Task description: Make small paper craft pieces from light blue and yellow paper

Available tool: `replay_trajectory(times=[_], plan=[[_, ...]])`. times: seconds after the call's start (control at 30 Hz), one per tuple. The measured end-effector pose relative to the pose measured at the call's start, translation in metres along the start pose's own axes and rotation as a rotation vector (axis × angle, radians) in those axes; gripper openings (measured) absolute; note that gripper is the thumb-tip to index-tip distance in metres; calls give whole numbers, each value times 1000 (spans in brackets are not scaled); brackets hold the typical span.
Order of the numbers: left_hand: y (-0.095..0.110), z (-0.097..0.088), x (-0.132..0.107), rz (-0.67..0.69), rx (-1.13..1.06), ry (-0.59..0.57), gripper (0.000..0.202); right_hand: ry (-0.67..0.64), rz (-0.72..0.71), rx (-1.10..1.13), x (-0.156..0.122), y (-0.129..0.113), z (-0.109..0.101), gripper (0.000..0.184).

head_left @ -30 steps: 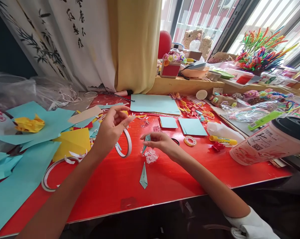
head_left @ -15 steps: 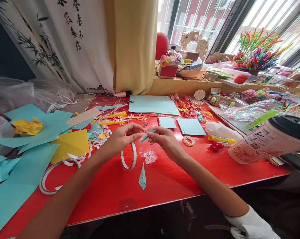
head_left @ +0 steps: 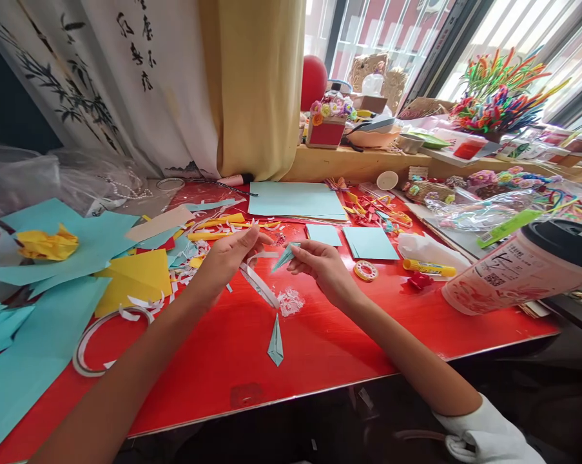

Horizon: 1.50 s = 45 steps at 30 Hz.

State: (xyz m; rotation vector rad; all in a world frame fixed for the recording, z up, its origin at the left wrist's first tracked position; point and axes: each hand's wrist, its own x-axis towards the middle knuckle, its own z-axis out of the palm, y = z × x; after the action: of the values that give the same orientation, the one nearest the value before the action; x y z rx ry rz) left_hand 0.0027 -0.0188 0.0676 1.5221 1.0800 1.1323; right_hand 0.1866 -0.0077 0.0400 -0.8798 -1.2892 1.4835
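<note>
Above the red surface [head_left: 329, 348], folded blue paper [head_left: 281, 260] sits pinched in the right hand [head_left: 322, 265]; the left hand [head_left: 230, 261] is curled, its grip unclear, tape roll [head_left: 260, 286] hanging below; any swing could foul the tape with white scraps [head_left: 291, 301]

Folded blue paper [head_left: 281, 260]: one end lies covered by the fingers of the right hand [head_left: 323, 265]. Tape roll [head_left: 260, 285]: upper part is hidden at the left hand [head_left: 229, 259]. Drink cup [head_left: 469, 293]: lid runs past the right edge; the label [head_left: 506, 269] bears fine print too small to read. White curtain [head_left: 169, 116]: lettering [head_left: 147, 31] is cropped on top. White sleeve [head_left: 488, 428]: cut off below.
</note>
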Motion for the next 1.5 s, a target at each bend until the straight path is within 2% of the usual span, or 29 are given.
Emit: replay_trajectory(times=[0.1,0.23,0.37,0.57,0.7,0.93,1.03,1.23,1.37,1.5], plan=[[0,-1,0,-68,33,-69,29,1,-43,-69,0,0,0,24],[0,-1,-1,-174,100,-183,30,-35,-81,-111,-3,-2,4,21],[-1,1,-2,-160,163,-239,27,-58,-72,-78,-4,-4,7,17],[-1,1,-2,-149,158,-167,24,-155,-28,-2,-4,-5,6,16],[-3,1,-2,-158,146,-183,24,-127,-38,-58,-5,-4,6,15],[1,0,-3,-124,175,-337,33,-113,-45,-134,-6,-6,7,19],[2,1,-4,-109,191,-362,35,-110,-56,-183,-6,-8,7,19],[-1,5,-4,-69,314,-278,33,-149,-59,-204,-6,-5,8,23],[-6,3,-3,-34,372,-179,30,-111,-115,-311,-6,0,8,24],[-6,2,-3,0,341,-111,29,-208,-67,-344,-7,2,7,25]])
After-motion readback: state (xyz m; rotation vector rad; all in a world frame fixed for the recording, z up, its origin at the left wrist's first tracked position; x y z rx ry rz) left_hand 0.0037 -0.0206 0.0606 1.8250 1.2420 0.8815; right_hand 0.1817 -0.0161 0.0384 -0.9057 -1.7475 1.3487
